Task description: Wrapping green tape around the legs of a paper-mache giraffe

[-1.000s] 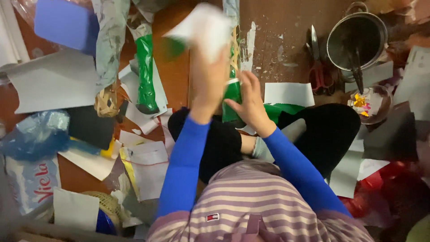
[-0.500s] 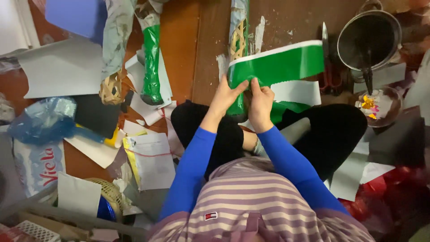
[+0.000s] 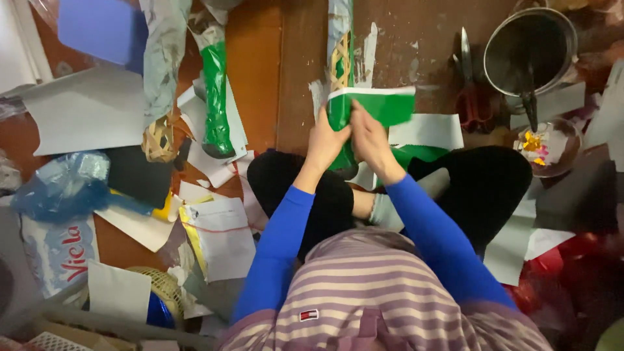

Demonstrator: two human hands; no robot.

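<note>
**Green paper sheet held in both hands**

Green and glossy, the paper sheet (image 3: 374,107) sits in front of my crossed legs, and I place everything by it. Far to its left lie a blue card (image 3: 97,29) and a grey sheet (image 3: 84,110) on the wooden floor (image 3: 257,71). Nearer on the left stands a green wrapped roll (image 3: 216,97). My left hand (image 3: 327,140) closes on the sheet's left edge, fingers curled around it. My right hand (image 3: 368,140) touches the left one and pinches the sheet just beside it. Right of the sheet lie scissors (image 3: 469,84), then a dark metal pot (image 3: 530,49), with a small bowl (image 3: 549,144) of coloured bits below the pot.
</note>
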